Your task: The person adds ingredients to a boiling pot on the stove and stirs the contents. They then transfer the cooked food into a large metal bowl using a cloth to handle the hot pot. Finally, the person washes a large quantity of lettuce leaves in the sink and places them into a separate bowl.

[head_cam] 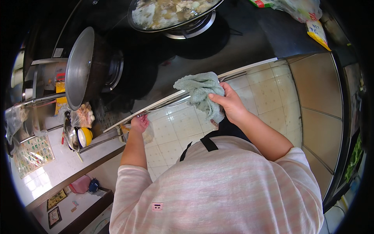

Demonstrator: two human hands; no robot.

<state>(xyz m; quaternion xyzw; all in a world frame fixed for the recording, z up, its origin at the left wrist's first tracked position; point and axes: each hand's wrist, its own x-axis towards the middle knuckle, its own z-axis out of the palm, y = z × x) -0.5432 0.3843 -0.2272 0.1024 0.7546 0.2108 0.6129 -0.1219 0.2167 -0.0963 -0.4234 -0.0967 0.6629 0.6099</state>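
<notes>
My right hand (232, 102) grips a crumpled pale green cloth (201, 87), thumb on top, in front of the stove's front edge. Part of the cloth reaches over the black stovetop (187, 68), and its lower end hangs down above the floor. Farther left, my left hand (140, 123) is at the pale front edge strip (163, 103), palm turned up. Its fingertips are partly hidden beneath the edge, so its hold is unclear. A metal wok (80, 68) sits over the left burner. Over the other burner, a wide pan holds food in bubbling liquid (172, 14).
Plastic bags (304, 10) and a yellow-and-white packet (318, 33) lie at the counter's far right. Left of the stove are a bagged food item (83, 115), a yellow bowl (85, 137) and a metal rack rail (43, 99). Tan cabinet panels (317, 84) flank the tiled floor (181, 122).
</notes>
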